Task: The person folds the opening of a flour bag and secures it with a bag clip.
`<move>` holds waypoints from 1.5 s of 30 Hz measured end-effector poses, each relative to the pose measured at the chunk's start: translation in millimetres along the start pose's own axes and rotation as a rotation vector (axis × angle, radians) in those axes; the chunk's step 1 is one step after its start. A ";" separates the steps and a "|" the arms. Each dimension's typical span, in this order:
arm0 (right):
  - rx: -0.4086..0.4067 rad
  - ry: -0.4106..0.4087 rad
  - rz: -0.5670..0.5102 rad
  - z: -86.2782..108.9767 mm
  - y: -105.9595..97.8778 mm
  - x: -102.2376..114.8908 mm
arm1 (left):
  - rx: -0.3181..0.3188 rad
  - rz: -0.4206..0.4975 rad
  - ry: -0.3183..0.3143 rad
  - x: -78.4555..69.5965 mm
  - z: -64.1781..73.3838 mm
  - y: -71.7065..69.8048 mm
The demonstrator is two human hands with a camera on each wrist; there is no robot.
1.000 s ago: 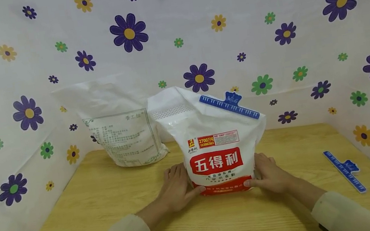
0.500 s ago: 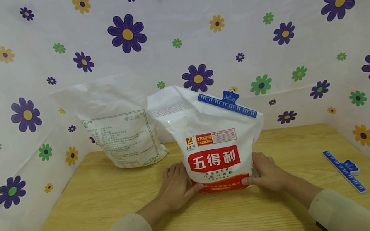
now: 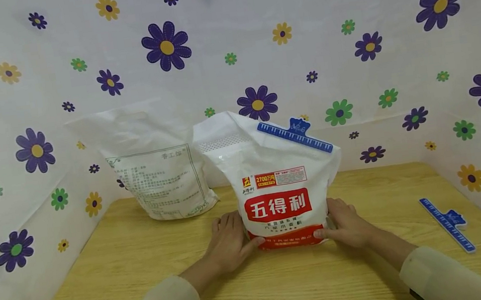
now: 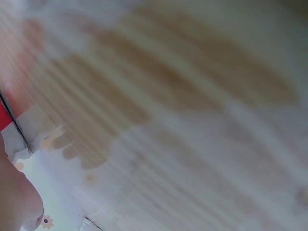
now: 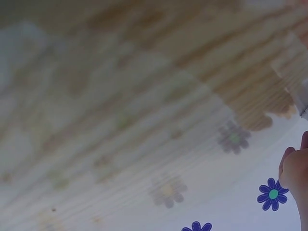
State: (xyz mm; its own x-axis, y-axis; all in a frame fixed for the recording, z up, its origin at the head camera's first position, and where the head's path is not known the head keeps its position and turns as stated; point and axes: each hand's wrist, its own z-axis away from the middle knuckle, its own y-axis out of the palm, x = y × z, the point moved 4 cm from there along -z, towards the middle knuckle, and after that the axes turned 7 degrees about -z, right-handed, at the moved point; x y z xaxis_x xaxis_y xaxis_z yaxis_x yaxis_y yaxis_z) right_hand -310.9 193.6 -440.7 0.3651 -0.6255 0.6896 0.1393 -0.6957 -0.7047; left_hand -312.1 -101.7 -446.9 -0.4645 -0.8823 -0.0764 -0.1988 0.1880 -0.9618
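A white flour bag (image 3: pixel 277 206) with a red label stands on the wooden table in the head view. A blue clip (image 3: pixel 295 136) with a piano-key pattern sits across its slanted top right. My left hand (image 3: pixel 230 242) grips the bag's lower left side, thumb on the front. On the opposite lower side my right hand (image 3: pixel 346 223) holds it the same way. The far fingers are partly hidden behind the bag. Only part of the left hand (image 4: pixel 19 199) shows at the edge of the left wrist view, and part of the right hand (image 5: pixel 294 168) in the right wrist view.
Behind and left stands a second white bag (image 3: pixel 158 181) with green printing, leaning against the flowered backdrop (image 3: pixel 225 30). Another blue clip (image 3: pixel 447 225) lies on the table (image 3: pixel 103 284) at the right. The backdrop rises along the back and both sides of the table.
The flour bag, with both hands on it, has shifted very slightly left and back, then stayed nearly still. The second bag and the loose clip have not moved.
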 end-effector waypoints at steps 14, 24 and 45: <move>-0.006 0.007 0.017 -6.2 -1.0 -4.3 | -0.013 0.005 -0.006 2.0 -6.7 5.3; -0.007 0.022 0.015 -8.8 -2.8 -2.3 | -0.030 -0.013 -0.024 3.0 -11.6 3.5; -0.020 0.101 0.010 -18.9 -4.3 -6.2 | -0.040 -0.006 -0.102 4.8 -21.5 8.1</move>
State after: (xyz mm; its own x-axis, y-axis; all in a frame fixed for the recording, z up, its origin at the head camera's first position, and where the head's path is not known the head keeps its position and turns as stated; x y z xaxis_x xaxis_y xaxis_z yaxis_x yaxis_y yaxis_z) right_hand -331.1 193.9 -438.8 0.2719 -0.6642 0.6963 0.1169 -0.6954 -0.7090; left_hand -334.5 -95.2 -449.4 -0.3731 -0.9225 -0.0992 -0.2361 0.1978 -0.9514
